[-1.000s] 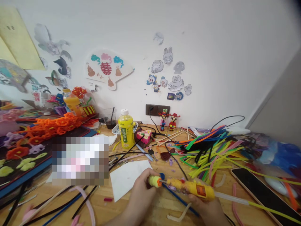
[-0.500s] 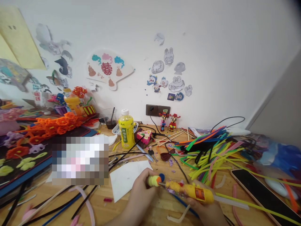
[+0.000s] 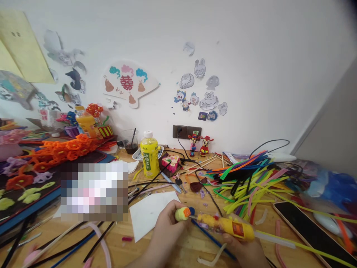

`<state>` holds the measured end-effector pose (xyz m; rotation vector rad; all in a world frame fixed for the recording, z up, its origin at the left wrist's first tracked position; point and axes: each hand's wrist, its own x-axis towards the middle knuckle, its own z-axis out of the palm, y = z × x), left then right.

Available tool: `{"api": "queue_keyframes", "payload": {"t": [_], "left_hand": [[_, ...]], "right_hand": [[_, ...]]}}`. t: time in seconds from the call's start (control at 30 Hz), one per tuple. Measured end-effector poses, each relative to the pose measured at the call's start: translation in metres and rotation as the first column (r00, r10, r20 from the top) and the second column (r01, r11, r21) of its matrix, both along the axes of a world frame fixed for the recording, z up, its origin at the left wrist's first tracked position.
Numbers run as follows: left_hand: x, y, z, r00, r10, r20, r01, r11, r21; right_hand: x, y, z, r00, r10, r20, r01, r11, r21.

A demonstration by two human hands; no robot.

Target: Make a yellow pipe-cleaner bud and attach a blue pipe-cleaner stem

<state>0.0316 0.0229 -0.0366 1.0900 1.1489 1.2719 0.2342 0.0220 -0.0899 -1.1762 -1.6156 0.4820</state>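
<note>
My left hand is closed around a small fuzzy roll of pipe cleaner, yellow with an orange and blue end. My right hand grips a yellow glue gun smeared with coloured fluff; its nozzle touches the orange end of the roll. A clear glue stick sticks out of the gun's back toward the right. A blue pipe cleaner lies on the wooden table under the gun.
A white sheet lies left of my hands. A heap of coloured pipe cleaners fills the right, with a phone near the edge. A yellow drink bottle, black cables and orange pipe-cleaner flowers stand behind.
The roll and glue gun nozzle stay together; both hands shifted only slightly, and the view tilted a little.
</note>
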Motion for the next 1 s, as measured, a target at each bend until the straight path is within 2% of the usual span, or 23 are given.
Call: {"api": "queue_keyframes", "payload": {"t": [0.3, 0.4, 0.63, 0.8, 1.0], "left_hand": [[-0.001, 0.001, -0.001, 0.999, -0.012, -0.03, 0.012, 1.0, 0.008], [-0.001, 0.001, -0.002, 1.0, -0.004, -0.022, 0.004, 1.0, 0.003], [0.0, 0.004, -0.008, 1.0, 0.003, 0.007, -0.004, 1.0, 0.029], [0.0, 0.006, -0.016, 1.0, 0.009, 0.021, -0.01, 0.999, 0.04], [0.0, 0.006, -0.02, 0.998, -0.048, -0.033, 0.049, 0.999, 0.02]], "right_hand": [[-0.008, 0.0, 0.016, 0.996, 0.051, -0.071, -0.051, 0.999, 0.004], [-0.008, -0.001, 0.016, 0.996, 0.053, -0.072, -0.053, 0.999, -0.009], [-0.009, -0.001, 0.001, 0.976, -0.124, -0.18, 0.112, 0.991, -0.074], [-0.01, 0.001, 0.001, 0.978, -0.014, -0.207, 0.004, 0.999, -0.049], [-0.006, 0.003, 0.002, 0.989, 0.006, -0.148, -0.012, 0.999, -0.04]]}}
